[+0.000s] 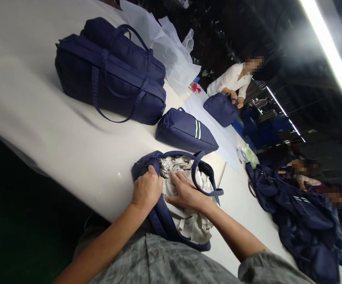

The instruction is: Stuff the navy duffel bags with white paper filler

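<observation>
Right in front of me a navy duffel bag (162,217) lies unzipped on the white table. Crumpled grey-white paper (199,225) fills its opening. My left hand (147,187) is closed on the bag's edge at its left end. Flat on the paper, with fingers stretched out, rests my right hand (185,191). One of the bag's strap handles (195,173) loops up just past my right hand. Beyond the bag sits a smaller navy pouch (185,132) with a white and green stripe.
Two full navy bags (112,83) stand at the upper left of the table (79,157). Behind them lies translucent plastic sheeting (173,51). Across the table a co-worker (230,81) handles another navy bag (220,109). Unfilled navy bags (303,221) are heaped at the right.
</observation>
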`<act>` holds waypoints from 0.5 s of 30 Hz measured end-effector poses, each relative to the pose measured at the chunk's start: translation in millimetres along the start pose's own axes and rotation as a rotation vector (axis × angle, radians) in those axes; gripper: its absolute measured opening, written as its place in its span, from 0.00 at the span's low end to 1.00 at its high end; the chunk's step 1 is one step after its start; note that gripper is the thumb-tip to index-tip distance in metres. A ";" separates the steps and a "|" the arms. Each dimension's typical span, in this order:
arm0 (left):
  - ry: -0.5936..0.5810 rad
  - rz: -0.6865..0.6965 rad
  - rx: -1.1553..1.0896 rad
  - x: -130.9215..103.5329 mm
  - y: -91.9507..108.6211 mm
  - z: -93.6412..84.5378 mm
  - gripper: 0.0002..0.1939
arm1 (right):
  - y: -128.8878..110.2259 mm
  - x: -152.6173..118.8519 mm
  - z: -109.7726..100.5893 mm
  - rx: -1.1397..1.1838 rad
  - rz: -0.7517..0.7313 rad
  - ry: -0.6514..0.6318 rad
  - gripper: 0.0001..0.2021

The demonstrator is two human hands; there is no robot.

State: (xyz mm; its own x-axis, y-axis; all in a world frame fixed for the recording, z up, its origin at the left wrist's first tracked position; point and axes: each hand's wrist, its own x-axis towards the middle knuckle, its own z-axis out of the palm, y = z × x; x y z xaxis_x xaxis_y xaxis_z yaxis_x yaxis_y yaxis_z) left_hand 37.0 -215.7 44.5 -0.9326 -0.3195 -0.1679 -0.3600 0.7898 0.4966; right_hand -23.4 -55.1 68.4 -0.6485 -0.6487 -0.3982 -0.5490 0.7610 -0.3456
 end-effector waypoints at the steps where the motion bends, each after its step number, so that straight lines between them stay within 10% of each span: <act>1: -0.008 0.020 0.016 -1.0 0.3 0.4 0.15 | 2.4 1.8 0.5 -0.033 0.012 -0.032 0.44; 8: -0.013 0.137 0.040 -3.1 13.6 6.8 0.26 | 12.5 44.7 0.3 0.197 0.009 0.113 0.03; 15: -0.010 0.064 0.022 18.7 0.4 1.6 0.25 | -8.5 111.7 43.0 0.429 0.157 0.410 0.03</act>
State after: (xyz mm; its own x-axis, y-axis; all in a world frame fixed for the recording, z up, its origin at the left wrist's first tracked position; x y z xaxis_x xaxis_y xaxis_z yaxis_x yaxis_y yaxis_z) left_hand 19.4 -220.6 40.2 -0.9539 -0.2627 -0.1452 -0.3000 0.8197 0.4879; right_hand -68.6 -134.3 -9.8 -0.9015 -0.4087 -0.1422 -0.2241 0.7220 -0.6546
